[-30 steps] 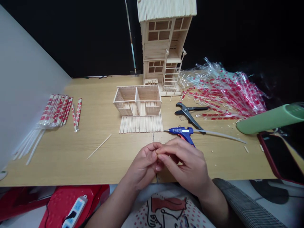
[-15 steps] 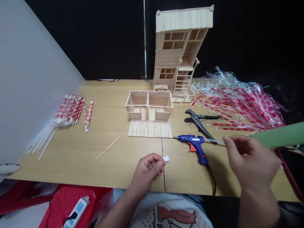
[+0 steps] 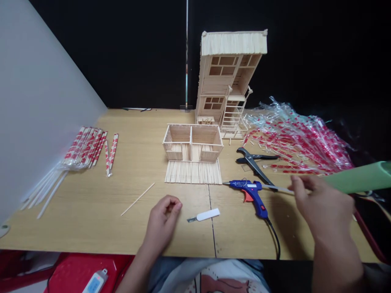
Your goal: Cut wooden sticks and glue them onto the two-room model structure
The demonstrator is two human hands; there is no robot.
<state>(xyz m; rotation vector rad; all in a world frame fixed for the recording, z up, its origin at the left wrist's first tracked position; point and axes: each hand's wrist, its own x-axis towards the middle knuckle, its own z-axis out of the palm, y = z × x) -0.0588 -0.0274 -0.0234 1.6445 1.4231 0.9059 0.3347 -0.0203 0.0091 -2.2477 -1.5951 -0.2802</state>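
My left hand (image 3: pixel 164 217) hovers over the front of the table, fingers curled and thumb against the index finger, with nothing visible in it. Just right of it lies a small white-handled craft knife (image 3: pixel 207 215), its blade toward that hand. My right hand (image 3: pixel 317 203) pinches the translucent glue stick (image 3: pixel 278 188) that runs out of the back of the blue glue gun (image 3: pixel 252 191). The gun lies on its side, nozzle pointing left at the corner of a small house model's stick floor (image 3: pixel 193 172). The stick's far end is hidden by my fingers.
A tall stick house (image 3: pixel 224 77) stands behind. Pliers (image 3: pixel 255 165) and a heap of wrappers (image 3: pixel 305 142) lie right, near a green tube (image 3: pixel 360 177). Wrapped chopsticks (image 3: pixel 87 146), white glue sticks (image 3: pixel 45 187) and a single wooden stick (image 3: pixel 138 199) lie left.
My left hand has let go of the craft knife, which now lies on the table, and has moved left. My right hand stays at the glue stick. The view has tilted slightly up.
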